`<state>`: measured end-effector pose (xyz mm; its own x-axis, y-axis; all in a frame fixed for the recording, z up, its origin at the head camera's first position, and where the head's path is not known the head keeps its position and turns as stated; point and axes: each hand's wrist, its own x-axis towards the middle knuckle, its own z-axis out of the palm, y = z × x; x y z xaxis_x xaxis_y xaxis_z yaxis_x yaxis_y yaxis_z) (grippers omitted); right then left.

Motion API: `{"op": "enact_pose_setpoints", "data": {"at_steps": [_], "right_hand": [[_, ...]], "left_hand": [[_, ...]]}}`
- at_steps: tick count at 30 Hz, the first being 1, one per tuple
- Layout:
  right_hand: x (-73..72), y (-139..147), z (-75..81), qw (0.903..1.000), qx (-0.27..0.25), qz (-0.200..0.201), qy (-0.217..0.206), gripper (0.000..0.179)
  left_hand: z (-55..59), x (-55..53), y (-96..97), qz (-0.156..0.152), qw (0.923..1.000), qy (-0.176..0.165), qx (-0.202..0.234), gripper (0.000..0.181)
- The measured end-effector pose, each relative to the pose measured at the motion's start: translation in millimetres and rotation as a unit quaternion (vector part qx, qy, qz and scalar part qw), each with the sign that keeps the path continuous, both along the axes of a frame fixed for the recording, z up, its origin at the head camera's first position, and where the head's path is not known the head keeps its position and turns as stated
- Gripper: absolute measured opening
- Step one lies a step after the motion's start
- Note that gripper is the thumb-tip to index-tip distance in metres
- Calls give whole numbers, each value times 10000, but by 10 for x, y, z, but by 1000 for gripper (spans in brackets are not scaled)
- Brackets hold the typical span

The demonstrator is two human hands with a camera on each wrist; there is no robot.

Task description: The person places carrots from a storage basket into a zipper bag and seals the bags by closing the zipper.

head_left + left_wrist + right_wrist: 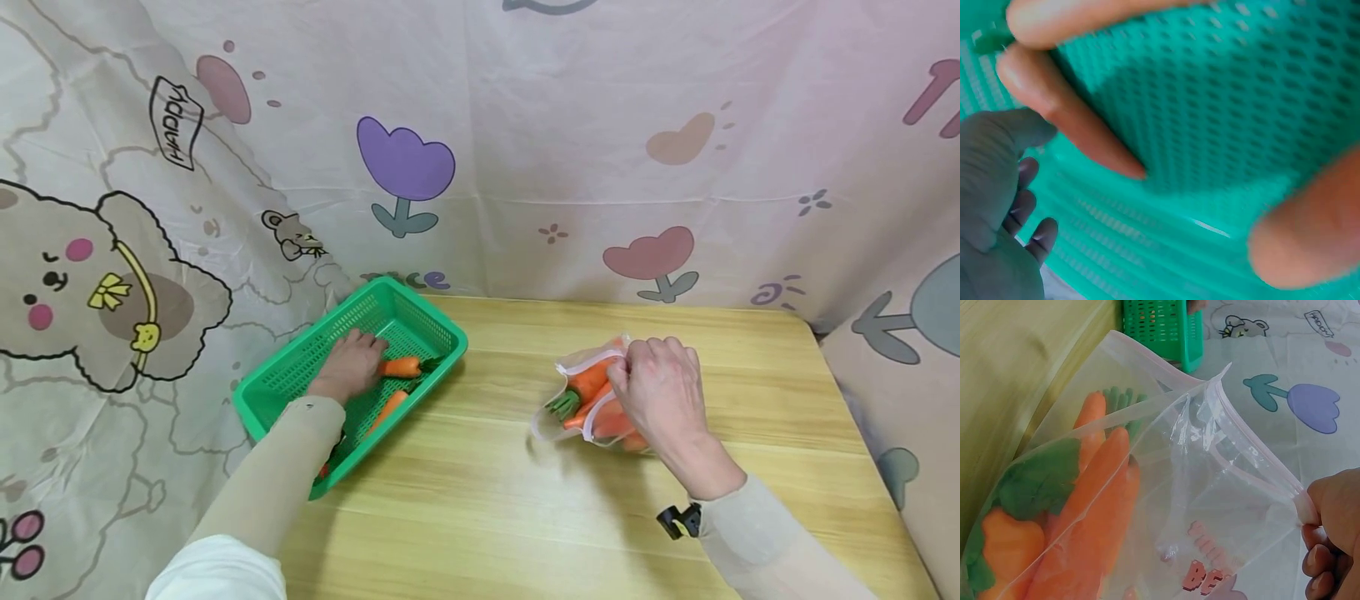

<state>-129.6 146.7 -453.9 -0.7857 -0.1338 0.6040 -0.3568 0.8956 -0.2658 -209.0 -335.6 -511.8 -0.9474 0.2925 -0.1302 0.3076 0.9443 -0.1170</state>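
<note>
My left hand (351,364) reaches into a green plastic basket (258,398). It is at an orange carrot (402,367) with a green top; in the left wrist view its thumb comes up to a carrot (1079,128) and the other fingers are loosely bent. Whether the thumb touches that carrot I cannot tell. Another carrot (390,411) lies along the basket's near side. My right hand (663,392) pinches the rim of a clear zip bag (1166,519), whose mouth gapes. Several carrots (1094,506) with green tops fill the bag's lower part.
The basket stands at the left of a wooden table (480,492), close to the printed cloth (487,150) hanging behind and at the sides. A red-orange bit (324,472) shows at the basket's near corner. A black wrist device (681,522) sits by my right sleeve.
</note>
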Motion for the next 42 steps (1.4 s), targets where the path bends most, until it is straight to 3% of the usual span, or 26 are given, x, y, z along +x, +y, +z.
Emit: {"op": "enact_pose_setpoints", "data": {"at_steps": [4, 8, 12, 23, 27, 37, 42], "right_hand": [[2, 5, -5, 10000, 0, 15, 8, 24], [-4, 2, -5, 10000, -2, 29, 5, 23], [-11, 3, -5, 10000, 15, 18, 9, 23], [-7, -8, 16, 10000, 49, 14, -67, 23], [-4, -6, 17, 10000, 63, 8, -43, 23], [-9, 2, 11, 10000, 54, 20, -24, 23], [-17, 0, 11, 10000, 62, 32, -31, 23]], "left_hand": [[-42, 42, -218, 114, 9995, 24, -278, 26], [-89, 84, -336, 17, 9991, 123, -398, 16], [-115, 96, -359, -78, 9988, 264, -399, 9], [-177, 60, -389, -61, 9987, 205, -462, 17], [-190, 52, -379, -202, 9987, 179, -434, 20], [-77, 40, -469, -788, 9959, 388, -227, 25], [35, 44, -462, -677, 9969, 401, -71, 27]]}}
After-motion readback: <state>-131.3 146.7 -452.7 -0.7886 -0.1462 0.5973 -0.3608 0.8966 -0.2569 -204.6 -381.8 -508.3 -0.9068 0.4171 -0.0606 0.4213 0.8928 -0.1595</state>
